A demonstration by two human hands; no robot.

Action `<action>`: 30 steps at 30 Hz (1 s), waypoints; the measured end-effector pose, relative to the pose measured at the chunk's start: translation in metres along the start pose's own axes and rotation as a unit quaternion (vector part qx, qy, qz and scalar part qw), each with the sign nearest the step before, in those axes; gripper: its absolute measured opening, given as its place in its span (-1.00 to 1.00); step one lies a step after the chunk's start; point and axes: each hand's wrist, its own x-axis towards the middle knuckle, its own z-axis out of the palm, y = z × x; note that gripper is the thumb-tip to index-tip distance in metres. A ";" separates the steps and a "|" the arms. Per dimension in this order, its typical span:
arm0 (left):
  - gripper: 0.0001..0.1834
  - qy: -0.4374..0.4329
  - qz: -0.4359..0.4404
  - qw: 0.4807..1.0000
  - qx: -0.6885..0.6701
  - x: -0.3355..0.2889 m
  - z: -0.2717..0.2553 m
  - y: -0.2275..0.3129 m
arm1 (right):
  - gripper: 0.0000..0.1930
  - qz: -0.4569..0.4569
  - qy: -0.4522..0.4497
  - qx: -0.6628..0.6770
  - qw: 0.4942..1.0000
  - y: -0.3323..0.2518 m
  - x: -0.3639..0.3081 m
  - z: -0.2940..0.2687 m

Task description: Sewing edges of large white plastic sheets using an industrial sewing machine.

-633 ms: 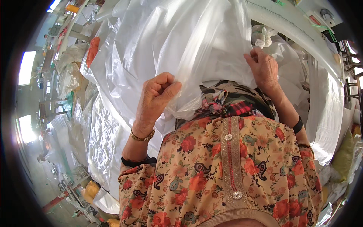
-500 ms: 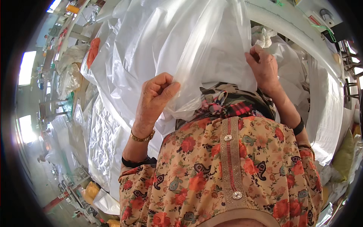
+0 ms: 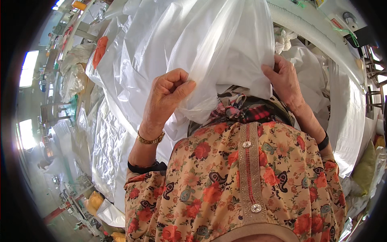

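A large sheet of translucent white plastic film (image 3: 173,44) hangs in long folds in front of me and spreads over my lap. My left hand (image 3: 167,94) is closed, thumb against curled fingers, pinching a gathered edge of the film. At the film's right edge, my right hand (image 3: 283,78) is closed too, with thumb and fingers pinched on that edge. Between the hands the film is drawn taut, its lower edge above my patterned waist tie (image 3: 238,111). The fingertips of both hands are partly hidden by the film and the curled fingers.
White machine-like table (image 3: 306,28) with a long pale bar runs along the far right. Heaps of crumpled clear plastic (image 3: 109,149) lie at my left, with an orange piece (image 3: 100,52) farther up. A green cushion-like bag (image 3: 365,167) rests at the right.
Both hands have shifted slightly to the right, still on the film. The left has also risen a little, and the film's right edge has moved right with my right hand.
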 end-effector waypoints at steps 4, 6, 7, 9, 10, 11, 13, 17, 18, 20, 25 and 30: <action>-0.79 0.001 -0.003 1.000 0.008 -0.001 -0.001 -0.004 | -0.74 -0.002 0.013 -0.135 0.991 0.032 -0.006 -0.027; -0.79 -0.002 -0.002 1.000 0.000 0.000 -0.001 -0.002 | -0.73 0.040 0.021 -0.172 0.984 0.065 0.000 -0.053; -0.78 -0.007 -0.004 1.000 -0.006 0.000 0.000 -0.002 | -0.73 0.083 0.029 -0.205 0.975 0.081 0.005 -0.064; -0.79 -0.019 -0.004 1.000 0.004 0.000 0.004 0.001 | -0.73 0.095 0.032 -0.248 0.964 0.095 0.014 -0.076; -0.80 -0.031 -0.003 0.999 0.016 0.000 0.004 0.003 | -0.73 0.107 0.036 -0.288 0.951 0.102 0.021 -0.082; -0.80 -0.031 -0.003 0.999 0.015 -0.001 0.005 0.003 | -0.73 0.106 0.036 -0.289 0.951 0.112 0.028 -0.089; -0.79 -0.028 0.006 0.999 0.029 0.000 0.006 0.003 | -0.73 0.143 0.083 -0.339 0.926 0.137 0.048 -0.108; -0.78 -0.033 0.022 0.999 0.023 0.004 0.007 0.003 | -0.70 0.136 0.101 -0.307 0.937 0.175 0.082 -0.162; -0.78 -0.030 0.019 0.999 0.027 0.003 0.007 0.003 | -0.68 0.130 0.101 -0.270 0.949 0.170 0.084 -0.161; -0.78 -0.028 0.016 0.999 0.030 0.003 0.007 0.002 | -0.66 0.125 0.102 -0.235 0.958 0.169 0.083 -0.161; -0.78 -0.030 0.026 0.999 0.032 0.003 0.006 0.004 | -0.72 -0.036 0.242 -0.193 0.950 0.130 0.028 -0.117; -0.80 -0.034 0.010 0.999 -0.012 -0.003 0.007 0.003 | -0.85 0.048 -0.056 -0.022 0.997 -0.037 -0.043 -0.050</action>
